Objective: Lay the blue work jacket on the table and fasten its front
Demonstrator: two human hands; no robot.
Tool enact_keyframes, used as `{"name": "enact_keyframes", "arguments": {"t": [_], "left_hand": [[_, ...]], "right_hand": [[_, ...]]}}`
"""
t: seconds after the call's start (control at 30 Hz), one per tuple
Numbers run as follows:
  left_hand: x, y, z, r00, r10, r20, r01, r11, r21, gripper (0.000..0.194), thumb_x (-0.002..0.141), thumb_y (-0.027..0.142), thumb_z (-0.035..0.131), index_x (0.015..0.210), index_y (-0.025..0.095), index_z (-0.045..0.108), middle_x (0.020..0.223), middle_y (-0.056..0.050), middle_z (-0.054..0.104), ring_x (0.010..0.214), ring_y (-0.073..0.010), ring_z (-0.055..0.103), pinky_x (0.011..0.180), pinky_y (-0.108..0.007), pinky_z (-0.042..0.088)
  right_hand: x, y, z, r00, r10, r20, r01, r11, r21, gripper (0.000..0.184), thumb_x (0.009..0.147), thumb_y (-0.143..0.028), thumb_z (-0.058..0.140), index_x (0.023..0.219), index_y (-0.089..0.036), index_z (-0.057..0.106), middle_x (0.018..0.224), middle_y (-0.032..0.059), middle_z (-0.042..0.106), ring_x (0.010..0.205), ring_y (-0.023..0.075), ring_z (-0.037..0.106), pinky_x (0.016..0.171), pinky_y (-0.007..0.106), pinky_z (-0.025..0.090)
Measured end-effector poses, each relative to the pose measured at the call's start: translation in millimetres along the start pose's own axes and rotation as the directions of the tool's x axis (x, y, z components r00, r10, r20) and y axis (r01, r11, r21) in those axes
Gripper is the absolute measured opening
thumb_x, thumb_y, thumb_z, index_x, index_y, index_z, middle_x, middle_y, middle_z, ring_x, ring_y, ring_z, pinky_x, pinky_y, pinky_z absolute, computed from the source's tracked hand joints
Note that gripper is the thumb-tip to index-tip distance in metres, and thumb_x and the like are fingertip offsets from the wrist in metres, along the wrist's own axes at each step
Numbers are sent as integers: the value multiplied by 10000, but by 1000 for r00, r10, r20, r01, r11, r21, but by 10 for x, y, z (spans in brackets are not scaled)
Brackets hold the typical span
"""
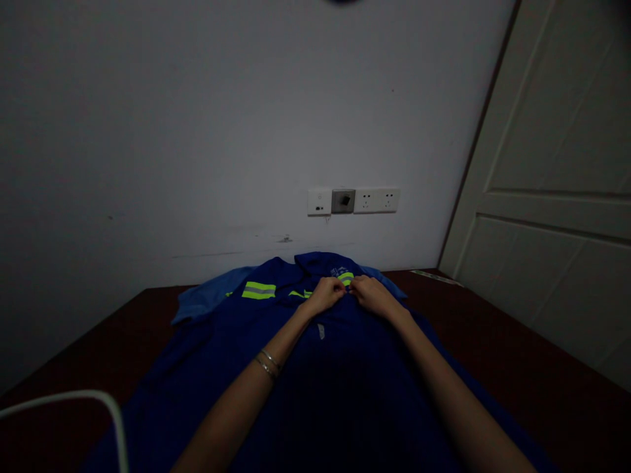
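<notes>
A dark blue work jacket (217,355) with lighter blue sleeves and yellow-green reflective strips (259,290) lies spread on a dark red surface. Both hands meet over its upper chest, near the printed logo and the right-hand strip. The fingers of my left hand (326,295) are pinched together on the jacket's fabric, with two bracelets on that wrist. Close beside it, my right hand (371,293) also pinches the jacket. Whatever small part lies between the fingertips is too dark and small to make out.
Behind the jacket rises a pale wall with sockets and switch plates (353,201). A panelled white door (557,197) stands at the right. A white curved tube or cable (98,395) crosses the lower left. A flat printed strip (436,277) lies at the back right of the dark red surface (142,322).
</notes>
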State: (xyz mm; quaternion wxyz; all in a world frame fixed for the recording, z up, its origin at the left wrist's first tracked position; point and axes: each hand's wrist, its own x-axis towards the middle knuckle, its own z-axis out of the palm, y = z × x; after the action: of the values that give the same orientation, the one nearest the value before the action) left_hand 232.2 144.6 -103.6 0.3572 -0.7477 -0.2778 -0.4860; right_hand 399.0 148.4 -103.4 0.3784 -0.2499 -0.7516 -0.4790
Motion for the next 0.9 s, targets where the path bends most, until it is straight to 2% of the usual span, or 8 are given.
{"name": "enact_keyframes", "arguments": {"t": [0.23,0.33,0.43,0.57,0.9], "left_hand": [[-15,2,14,999,-1,-41,2,999,33,147,706,137,521,743,122,663,730,-38,647,674,-135,563,624,-205,405],[-36,26,31,996,57,-76,-49,994,99,128,714,133,513,721,122,640,720,-40,615,657,-126,535,611,-203,395],[-66,63,49,984,162,-70,-147,973,179,109,728,116,498,704,120,604,719,-45,581,655,-121,510,616,-205,389],[-89,93,54,963,264,-57,-241,935,261,106,757,115,478,699,125,566,721,-45,546,689,-131,501,646,-222,393],[-97,56,68,934,345,-91,-311,912,267,129,795,139,449,699,137,536,734,-46,513,727,-140,493,692,-255,412]], "right_hand": [[18,65,77,997,14,-75,-2,988,157,187,813,-203,458,863,-147,629,922,124,623,878,203,544,751,256,349],[37,151,131,996,41,-74,-15,943,332,227,816,-247,445,864,-150,645,901,95,637,820,175,559,720,238,369],[48,225,164,996,87,-23,-66,882,466,326,819,-338,412,726,-135,651,710,52,631,649,147,543,588,225,361],[50,240,174,989,147,23,-137,846,515,436,801,-438,384,578,-128,592,528,9,530,507,112,452,470,218,273],[81,207,223,981,196,-11,-152,791,593,412,762,-453,417,601,-115,589,561,18,535,542,110,450,474,208,279]]}}
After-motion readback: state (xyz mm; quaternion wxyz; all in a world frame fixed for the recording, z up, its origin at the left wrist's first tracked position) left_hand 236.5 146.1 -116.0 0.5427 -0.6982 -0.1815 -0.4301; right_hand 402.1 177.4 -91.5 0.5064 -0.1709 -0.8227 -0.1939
